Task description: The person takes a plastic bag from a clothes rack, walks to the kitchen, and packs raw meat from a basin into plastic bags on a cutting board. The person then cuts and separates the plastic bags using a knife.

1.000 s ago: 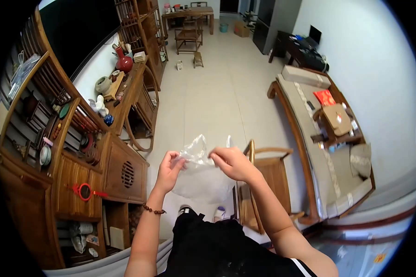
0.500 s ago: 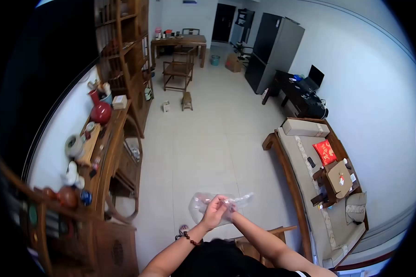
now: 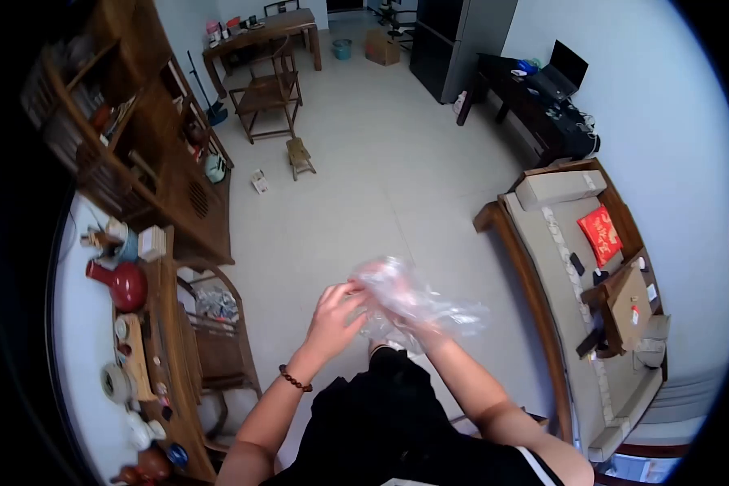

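Observation:
A clear, crumpled plastic bag (image 3: 409, 293) is spread over my right hand (image 3: 405, 312), which shows only dimly through the film. The bag's loose end trails to the right past my wrist. My left hand (image 3: 332, 318), with a brown bead bracelet (image 3: 295, 379) on its wrist, is at the bag's left edge. Its fingers are slightly bent and apart, with the fingertips touching or very near the plastic. How the fingers of my right hand are set inside the bag cannot be made out.
A wooden sofa (image 3: 543, 247) with a red cushion (image 3: 599, 235) stands right. On the left is a wooden cabinet (image 3: 162, 340) with a red vase (image 3: 128, 285). Ahead on the floor are a small stool (image 3: 298, 154), a chair (image 3: 263, 93) and a small box (image 3: 259, 181).
The bag, earlier held stretched between both hands, now covers my right hand. My left hand has moved to its left side with fingers apart. The view has shifted forward in the room.

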### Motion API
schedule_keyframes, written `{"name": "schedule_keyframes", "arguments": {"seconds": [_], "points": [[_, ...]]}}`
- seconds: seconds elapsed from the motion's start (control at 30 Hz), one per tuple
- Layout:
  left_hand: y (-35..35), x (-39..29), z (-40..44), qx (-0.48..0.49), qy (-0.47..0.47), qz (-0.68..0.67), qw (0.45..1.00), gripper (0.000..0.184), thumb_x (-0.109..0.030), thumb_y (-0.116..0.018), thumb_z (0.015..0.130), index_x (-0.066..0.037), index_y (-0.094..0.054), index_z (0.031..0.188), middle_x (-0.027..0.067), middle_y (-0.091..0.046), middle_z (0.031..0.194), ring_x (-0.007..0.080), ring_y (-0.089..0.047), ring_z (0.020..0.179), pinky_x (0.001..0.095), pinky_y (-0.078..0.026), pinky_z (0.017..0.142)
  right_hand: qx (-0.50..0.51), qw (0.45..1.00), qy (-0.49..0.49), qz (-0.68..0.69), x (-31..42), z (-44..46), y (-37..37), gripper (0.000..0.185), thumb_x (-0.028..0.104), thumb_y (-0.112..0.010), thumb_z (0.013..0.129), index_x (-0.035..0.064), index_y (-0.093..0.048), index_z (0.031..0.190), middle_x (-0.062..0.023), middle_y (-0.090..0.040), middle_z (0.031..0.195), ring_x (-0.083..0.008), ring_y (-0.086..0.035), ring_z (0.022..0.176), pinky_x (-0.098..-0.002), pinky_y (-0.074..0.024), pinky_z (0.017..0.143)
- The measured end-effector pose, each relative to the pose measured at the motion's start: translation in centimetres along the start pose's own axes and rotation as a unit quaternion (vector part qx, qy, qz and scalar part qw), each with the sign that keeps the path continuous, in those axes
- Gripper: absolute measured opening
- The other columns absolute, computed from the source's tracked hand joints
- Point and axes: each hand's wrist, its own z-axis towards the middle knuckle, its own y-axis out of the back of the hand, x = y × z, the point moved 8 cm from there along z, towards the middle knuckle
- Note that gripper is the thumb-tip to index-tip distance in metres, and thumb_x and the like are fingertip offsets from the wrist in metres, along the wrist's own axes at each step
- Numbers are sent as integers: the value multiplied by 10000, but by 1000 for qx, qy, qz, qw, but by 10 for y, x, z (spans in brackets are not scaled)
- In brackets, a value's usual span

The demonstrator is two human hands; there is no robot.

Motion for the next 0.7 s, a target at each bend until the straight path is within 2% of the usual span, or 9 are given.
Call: {"name": "schedule_keyframes", "arguments": {"seconds": [0.13,0.17,0.23,0.33,0.4,0.43,0.47,0.63,0.7], "points": [[11,88,110,-17,63,-93,994,295,-175,-743,919,-17,-696,1164,164,-643,1264,334,-643,1121,419,-537,947,-136,915,-76,-372,28,123,88,253,244,-633,999,85,-666,1193,-164,-700,1206,-271,-682,1104,-422,-553,925],[26,147,144,-145,219,-157,952,362,-208,-783,893,-9,-673,1175,194,-656,1213,333,-654,1089,425,-541,929,-123,840,-53,-526,43,177,128,221,208,-645,963,78,-659,1142,-165,-710,1110,-287,-698,1016,-441,-560,848],[37,131,221,-117,163,-130,971,392,-181,-790,876,-18,-656,1206,187,-670,1165,331,-662,1068,421,-530,943,-100,694,40,-712,58,251,163,180,187,-665,879,60,-652,1006,-196,-703,942,-358,-714,859,-476,-568,714],[20,143,314,-98,68,-7,993,386,-161,-814,839,-1,-655,1152,153,-694,1052,317,-680,987,406,-529,922,-101,665,22,-740,61,337,180,156,204,-651,880,55,-661,924,-188,-706,905,-386,-709,878,-471,-574,740],[-15,243,369,-118,75,-94,986,328,-200,-823,849,-3,-681,1069,142,-693,934,306,-679,895,391,-543,855,-43,693,94,-714,80,396,205,191,224,-630,903,39,-673,923,-207,-706,932,-421,-696,879,-492,-573,780],[-19,300,389,-146,210,-178,950,229,-169,-793,894,-2,-683,1005,88,-694,861,236,-671,787,326,-537,768,-63,657,-52,-749,98,430,212,219,233,-634,920,34,-686,996,-213,-702,998,-414,-680,956,-493,-556,830],[-20,334,416,-137,202,-191,951,229,-169,-793,894,-2,-683,1005,88,-694,861,236,-671,787,326,-537,768,-86,609,-200,-763,111,450,224,257,242,-637,938,30,-699,1069,-219,-698,1065,-407,-664,1034,-495,-539,880],[-55,468,556,-95,304,-416,852,119,-125,-674,999,-11,-657,973,-2,-678,876,100,-638,765,254,-499,688,-70,645,-134,-749,215,563,256,207,176,-607,978,25,-686,1097,-203,-681,1084,-377,-646,1060,-442,-518,937],[-70,502,608,-76,353,-467,807,112,-122,-677,997,-14,-651,1003,5,-678,909,101,-639,802,253,-508,703,-70,772,-177,-606,246,600,259,221,159,-575,980,15,-664,1123,-197,-693,1065,-340,-651,1040,-430,-505,953]]}}
